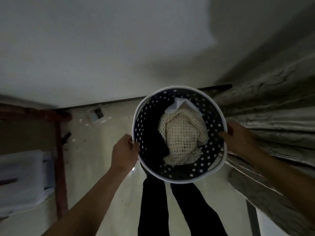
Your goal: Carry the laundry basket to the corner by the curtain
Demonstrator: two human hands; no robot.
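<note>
1. Both hands are clamped on the basket point(201, 178) rim, left hand point(123, 151) on one side, right hand point(237, 138) on the other, fingers curled over the white edge.
2. Head view: the basket looks held up off the floor point(95, 167), in front of the person's legs, close to the wall point(102, 57) and just beside the curtain point(272, 125) on the right. Inside there's a cream knit point(182, 138), something white and something dark.
3. My guess is it's nearly at the corner. To finish well, keep it level, ease it toward the curtain side, set it down flat, and don't trap curtain folds under the base.
4. It's dim, so watch the small box point(96, 114) on the floor.
</note>
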